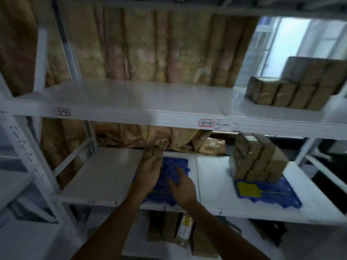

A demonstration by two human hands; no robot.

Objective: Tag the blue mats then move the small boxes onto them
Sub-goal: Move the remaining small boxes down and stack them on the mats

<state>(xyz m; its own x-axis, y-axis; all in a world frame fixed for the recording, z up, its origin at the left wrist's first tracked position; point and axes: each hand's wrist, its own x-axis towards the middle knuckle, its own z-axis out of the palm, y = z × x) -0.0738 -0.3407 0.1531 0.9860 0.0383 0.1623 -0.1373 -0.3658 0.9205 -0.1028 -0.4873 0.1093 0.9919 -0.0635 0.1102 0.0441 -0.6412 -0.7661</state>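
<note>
- Gripping a small brown box point(153, 152) in its curled fingers, the left hand point(148, 172) holds it at the back edge of the near blue mat point(170, 177); the right hand point(181, 186) rests loose-fingered on the mat.
- Set down that far back, the box could tip off the mat's edge.
- Blur hides any tag here; the other mat point(270, 192), right of both hands, shows a yellow tag point(247, 188) and stacked boxes point(257, 160).

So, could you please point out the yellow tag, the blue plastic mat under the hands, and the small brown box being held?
Yellow tag point(248, 188): head view, its flat middle.
Blue plastic mat point(173, 165): head view, bare grid.
Small brown box point(153, 152): head view, front face.
</note>
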